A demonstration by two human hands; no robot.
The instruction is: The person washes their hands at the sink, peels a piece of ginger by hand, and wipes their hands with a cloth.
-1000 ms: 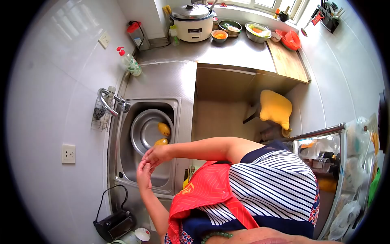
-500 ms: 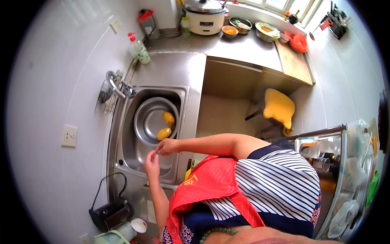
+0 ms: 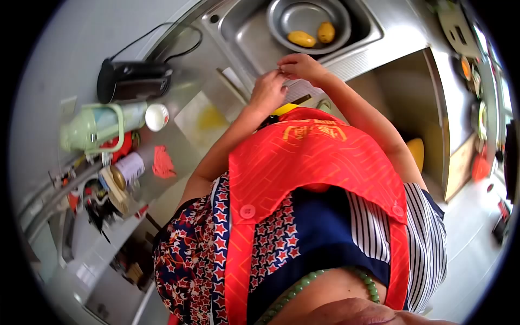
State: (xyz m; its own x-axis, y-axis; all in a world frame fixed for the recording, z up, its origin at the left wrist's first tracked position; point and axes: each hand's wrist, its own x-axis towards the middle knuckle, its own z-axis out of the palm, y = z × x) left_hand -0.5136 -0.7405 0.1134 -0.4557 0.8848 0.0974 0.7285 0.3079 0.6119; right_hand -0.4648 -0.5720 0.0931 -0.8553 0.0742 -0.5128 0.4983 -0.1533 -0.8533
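My left hand (image 3: 268, 91) and my right hand (image 3: 303, 67) meet at the fingertips in front of the sink (image 3: 246, 40). Both have their fingers bent and pressed together, and whatever may be between them is too small to make out. Beyond my hands, a round steel basin (image 3: 281, 24) stands in the sink. Inside it lie two yellow oval items that look like potatoes, one at the front (image 3: 301, 39) and one to its right (image 3: 326, 32). A yellow object (image 3: 284, 109), partly hidden by the red apron (image 3: 319, 157), shows just below my hands.
Left of the sink are a black electric kettle (image 3: 134, 81), a pale green thermos (image 3: 97, 127) and a white cup (image 3: 157, 117). A pale board with a yellow stain (image 3: 203, 116) lies beside my left forearm. A red cloth (image 3: 163, 161) and a jar (image 3: 128, 169) are further left.
The view has turned toward the left counter, so the sink now sits at the top. My hands have moved from over the sink's near corner to its front edge, still close together.
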